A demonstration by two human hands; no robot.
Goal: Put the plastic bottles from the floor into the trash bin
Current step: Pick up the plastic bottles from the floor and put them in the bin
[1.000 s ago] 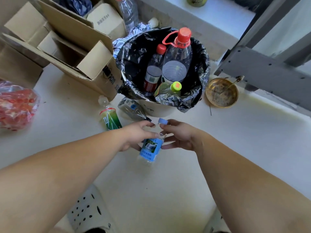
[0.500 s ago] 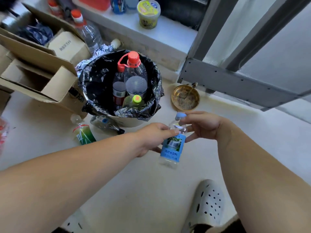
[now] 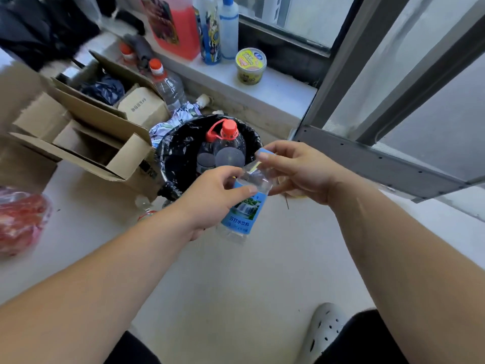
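1. Head view, the step in hand: Clear plastic with a blue label, the blue-labelled bottle point(image 3: 242, 206) is off the floor point(image 3: 236, 285) and held upright in the air between both hands, just in front of the trash bin point(image 3: 168, 158). The left hand point(image 3: 210, 203) pinches its shoulder between thumb and fingers. The right hand point(image 3: 294, 172) has its fingertips closed round the blue cap point(image 3: 263, 154); whether it is turning the cap or only steadying it, I cannot tell.
2. Head view, the next move: this looks like the carrying stage for this bottle. It needs lifting forward over the rim and letting go where there is room. I judge the gap is narrow, since bottles already stand tall inside, so it may have to go in at a slant.
3. Head view, the bin: lined with a black bag, it holds a large clear red-capped bottle point(image 3: 229, 145) with a red carry loop, and a darker bottle just beside it on the left, both upright.
4. Head view, what is left: another small bottle point(image 3: 144, 206) lies on the floor beside the bin's near left, partly hidden by the left forearm, so the task is not finished.
5. Head view, other containers: the open cardboard box point(image 3: 86, 143) left of the bin shows a smaller box and dark crumpled material inside.
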